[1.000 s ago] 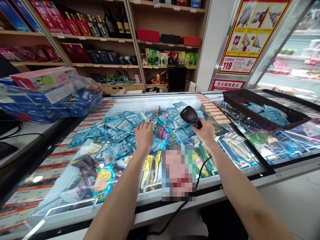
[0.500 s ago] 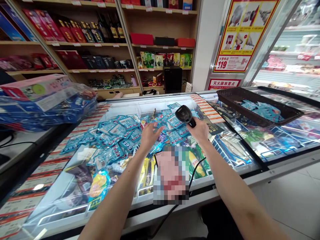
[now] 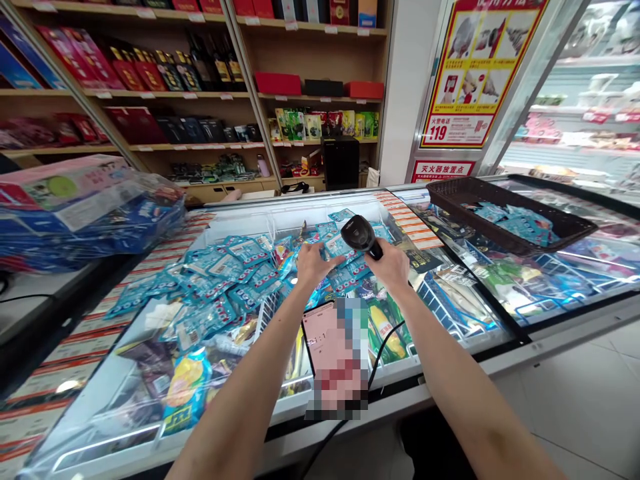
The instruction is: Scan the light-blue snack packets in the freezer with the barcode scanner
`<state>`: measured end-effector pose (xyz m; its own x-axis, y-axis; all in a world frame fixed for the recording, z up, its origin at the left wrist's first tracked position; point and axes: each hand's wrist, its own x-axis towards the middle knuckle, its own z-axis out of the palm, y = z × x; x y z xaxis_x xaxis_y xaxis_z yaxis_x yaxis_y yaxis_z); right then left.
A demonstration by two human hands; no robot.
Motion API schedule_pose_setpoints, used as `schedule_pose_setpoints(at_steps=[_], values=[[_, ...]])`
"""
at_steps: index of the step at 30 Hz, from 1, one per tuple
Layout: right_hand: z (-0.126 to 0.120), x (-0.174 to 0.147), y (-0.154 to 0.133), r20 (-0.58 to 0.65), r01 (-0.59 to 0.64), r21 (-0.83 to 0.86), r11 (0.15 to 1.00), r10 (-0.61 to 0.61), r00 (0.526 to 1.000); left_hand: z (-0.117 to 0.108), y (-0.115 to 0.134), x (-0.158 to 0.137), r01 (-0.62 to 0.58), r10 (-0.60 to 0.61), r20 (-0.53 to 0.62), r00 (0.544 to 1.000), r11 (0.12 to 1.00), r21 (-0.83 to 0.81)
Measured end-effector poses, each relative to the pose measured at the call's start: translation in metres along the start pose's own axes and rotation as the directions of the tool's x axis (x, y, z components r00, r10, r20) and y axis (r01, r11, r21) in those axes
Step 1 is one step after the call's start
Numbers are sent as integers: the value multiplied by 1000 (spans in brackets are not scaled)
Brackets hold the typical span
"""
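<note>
My right hand (image 3: 393, 267) is wrapped around the handle of a black barcode scanner (image 3: 358, 235), its head tilted over small blue packets. To the left of it, my left hand (image 3: 315, 265) reaches over the packets with thumb and fingers apart; whether the fingertips touch one I cannot tell. Many blue packets (image 3: 245, 252) lie in a loose heap on the freezer's glass top (image 3: 145, 373). Below my hands lies a phone (image 3: 320, 340), partly blurred out. The scanner's black cable (image 3: 379, 357) runs down past the phone.
A dark brown basket (image 3: 565, 233) holding more blue packets stands on the freezer at the right. Plastic-wrapped boxes (image 3: 90, 213) are stacked at the left. Behind the freezer are shelves (image 3: 320, 63) of goods and a black box-shaped unit (image 3: 341, 163).
My left hand has moved right, closer to the scanner and over the packets. The scanner stays in my right hand. The whole view has shifted slightly.
</note>
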<state>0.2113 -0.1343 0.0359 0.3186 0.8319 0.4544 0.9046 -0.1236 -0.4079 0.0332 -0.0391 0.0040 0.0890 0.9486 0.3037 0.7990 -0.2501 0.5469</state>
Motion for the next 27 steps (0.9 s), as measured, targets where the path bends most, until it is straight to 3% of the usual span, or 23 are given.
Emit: schedule_pose_setpoints(at_steps=[8,14,18,27], values=[[5,-5,-4,28,60,0,998,-60,998,-17,-30,-20,-31,-47,-180,982,912,-408],[15,-9,-5,23,157,-40,987,-156,987,-27,-51,-32,-67,-98,-184,978,688,-722],[19,-11,-7,30,217,-64,974,-215,976,-28,-53,-32,-47,-130,-170,977,644,-764],[24,-26,-13,76,454,9,891,-453,888,-30,-56,-36,-64,-83,-187,979,742,-667]])
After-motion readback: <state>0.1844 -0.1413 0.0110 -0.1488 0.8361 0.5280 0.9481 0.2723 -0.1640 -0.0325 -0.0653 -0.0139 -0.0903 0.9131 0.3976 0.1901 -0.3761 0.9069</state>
